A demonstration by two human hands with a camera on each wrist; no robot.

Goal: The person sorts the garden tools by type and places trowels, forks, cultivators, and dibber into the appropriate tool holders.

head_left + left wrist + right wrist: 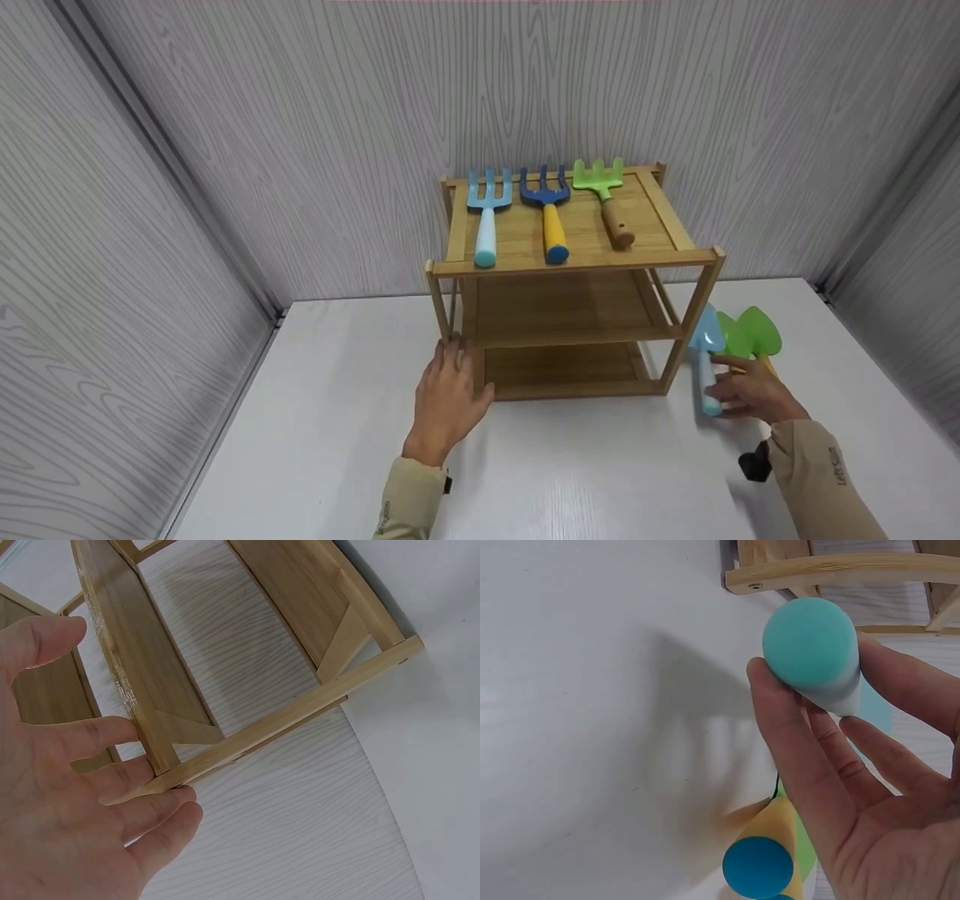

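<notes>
My right hand (pixel 757 394) pinches the pale handle of a light blue trowel (pixel 706 375) beside the wooden rack (pixel 600 259). Thumb and fingers lie around the handle's teal end (pixel 810 641) in the right wrist view. Whether its blade touches the table cannot be seen. My left hand (pixel 446 397) touches the rack's left front post with extended fingers, thumb apart, as the left wrist view of the hand (pixel 67 802) confirms. On the top shelf lie a light blue hand fork (pixel 486 232), a dark blue fork with yellow handle (pixel 553 229) and a green fork with brown handle (pixel 615 225).
Two green trowels, one further right (pixel 761 330) and one nearer the rack (pixel 733 336), lie close by the right hand. A blue-capped yellow handle (pixel 757 866) shows below that hand. Grained panels (pixel 337 150) enclose the white table (pixel 330 420) at the back and sides.
</notes>
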